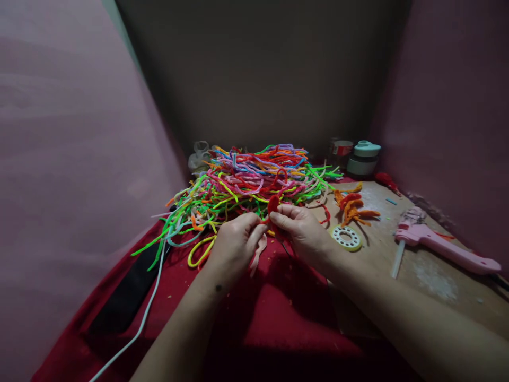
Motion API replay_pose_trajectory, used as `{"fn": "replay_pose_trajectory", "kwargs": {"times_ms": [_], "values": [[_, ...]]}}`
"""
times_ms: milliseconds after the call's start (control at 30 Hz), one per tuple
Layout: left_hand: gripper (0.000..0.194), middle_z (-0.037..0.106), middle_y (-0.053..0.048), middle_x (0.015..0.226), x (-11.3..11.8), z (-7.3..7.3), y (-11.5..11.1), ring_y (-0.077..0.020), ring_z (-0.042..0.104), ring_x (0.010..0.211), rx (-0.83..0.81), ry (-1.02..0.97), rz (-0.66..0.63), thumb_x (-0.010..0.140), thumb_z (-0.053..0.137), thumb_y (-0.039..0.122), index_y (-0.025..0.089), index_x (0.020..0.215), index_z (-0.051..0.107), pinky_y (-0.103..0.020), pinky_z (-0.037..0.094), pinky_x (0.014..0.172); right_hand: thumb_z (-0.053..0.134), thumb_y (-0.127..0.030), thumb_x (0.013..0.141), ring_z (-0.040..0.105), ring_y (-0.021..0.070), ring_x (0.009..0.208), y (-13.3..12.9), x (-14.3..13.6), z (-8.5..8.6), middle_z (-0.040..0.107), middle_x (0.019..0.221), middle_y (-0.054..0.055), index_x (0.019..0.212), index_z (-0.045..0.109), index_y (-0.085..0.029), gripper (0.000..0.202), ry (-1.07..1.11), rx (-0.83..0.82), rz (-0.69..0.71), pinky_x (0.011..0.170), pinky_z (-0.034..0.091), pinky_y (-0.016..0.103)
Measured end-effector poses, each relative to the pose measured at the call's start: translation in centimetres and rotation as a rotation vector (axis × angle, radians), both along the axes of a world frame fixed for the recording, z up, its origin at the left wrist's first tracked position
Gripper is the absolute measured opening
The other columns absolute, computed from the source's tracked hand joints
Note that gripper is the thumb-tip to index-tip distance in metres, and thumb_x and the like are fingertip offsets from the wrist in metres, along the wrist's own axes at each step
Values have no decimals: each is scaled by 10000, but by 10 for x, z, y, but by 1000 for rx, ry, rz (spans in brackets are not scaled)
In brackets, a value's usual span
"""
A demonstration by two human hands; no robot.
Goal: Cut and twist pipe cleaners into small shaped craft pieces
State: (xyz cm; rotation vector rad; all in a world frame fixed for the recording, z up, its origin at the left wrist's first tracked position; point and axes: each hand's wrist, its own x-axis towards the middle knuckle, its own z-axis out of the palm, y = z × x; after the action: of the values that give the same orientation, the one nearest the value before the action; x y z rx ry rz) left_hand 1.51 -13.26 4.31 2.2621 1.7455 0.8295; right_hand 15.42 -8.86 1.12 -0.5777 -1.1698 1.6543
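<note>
Between my two hands, over the front of the table, is a red pipe cleaner piece [273, 203] bent into a rounded shape. My right hand [299, 225] pinches its rounded part with thumb and fingers. My left hand [237, 240] pinches a thin red end of it close by, and the fingertips of both hands almost meet. Below the left fingers hangs a pale pink strip [259, 252], whose hold I cannot make out. Just behind the hands spreads a big tangled heap of coloured pipe cleaners [254, 178].
A pink glue gun [449, 246] lies at right on a brown board [382, 286]. On that board also rest a white tape spool [347, 238] and orange pipe cleaner pieces [352, 208]. A lidded jar [363, 159] stands behind. A white cable [149, 307] crosses a black flat object [123, 294] at left.
</note>
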Motion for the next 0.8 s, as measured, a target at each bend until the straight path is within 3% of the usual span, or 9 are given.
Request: {"fn": "replay_pose_trajectory", "kwargs": {"times_ms": [100, 267, 367, 433, 500, 600, 667, 800], "values": [[282, 525, 7, 585, 5, 1, 1, -91, 463, 538, 164, 230, 66, 837, 431, 283, 161, 600, 524, -216, 306, 537, 638, -332, 669, 313, 63, 485, -1, -1, 0, 419, 519, -48, 579, 519, -148, 236, -125, 61, -118, 477, 246, 220], [210, 555, -27, 662, 9, 10, -4, -130, 501, 588, 326, 606, 122, 828, 400, 227, 179, 719, 574, -259, 233, 505, 609, -309, 694, 294, 74, 514, -4, -1, 3, 378, 523, -51, 551, 476, -160, 246, -216, 131, -266, 495, 244, 232], [215, 569, -38, 694, 7, 14, 0, -138, 513, 610, 301, 572, 154, 830, 414, 263, 173, 729, 581, -256, 250, 515, 629, -319, 678, 331, 76, 506, 0, 1, 2, 415, 524, -49, 574, 498, -164, 228, -132, 70, -284, 501, 275, 231], [240, 559, -23, 654, 4, 12, 7, -122, 500, 583, 239, 333, 187, 823, 441, 307, 166, 684, 576, -241, 283, 528, 661, -320, 646, 377, 77, 497, 6, 2, 1, 467, 536, -44, 610, 528, -165, 207, 20, -34, -254, 506, 312, 229], [240, 522, 6, 569, 6, 7, 15, -101, 473, 517, 47, -62, 153, 796, 487, 343, 156, 677, 580, -226, 314, 512, 702, -299, 600, 410, 74, 487, 12, 2, 1, 504, 546, -42, 653, 553, -164, 208, 198, -145, -216, 506, 344, 224], [236, 504, 39, 571, 16, -5, 24, -71, 450, 436, -400, -760, -49, 738, 575, 341, 148, 874, 567, -197, 322, 432, 750, -273, 545, 429, 63, 466, 14, 1, 2, 519, 532, -50, 674, 565, -156, 254, 338, -259, -160, 474, 357, 205], [260, 501, 47, 597, 25, -13, 26, -48, 443, 432, -525, -1100, -127, 684, 656, 324, 153, 847, 546, -171, 331, 411, 769, -266, 520, 445, 56, 456, 12, 1, 3, 532, 529, -51, 663, 564, -146, 277, 353, -290, -157, 453, 360, 189], [224, 482, 45, 594, 33, -18, 24, -45, 458, 460, -625, -1378, -199, 674, 689, 277, 148, 785, 544, -146, 345, 381, 779, -260, 512, 463, 41, 450, 8, 0, 3, 540, 536, -56, 658, 559, -137, 291, 319, -264, -166, 442, 374, 166]]}}
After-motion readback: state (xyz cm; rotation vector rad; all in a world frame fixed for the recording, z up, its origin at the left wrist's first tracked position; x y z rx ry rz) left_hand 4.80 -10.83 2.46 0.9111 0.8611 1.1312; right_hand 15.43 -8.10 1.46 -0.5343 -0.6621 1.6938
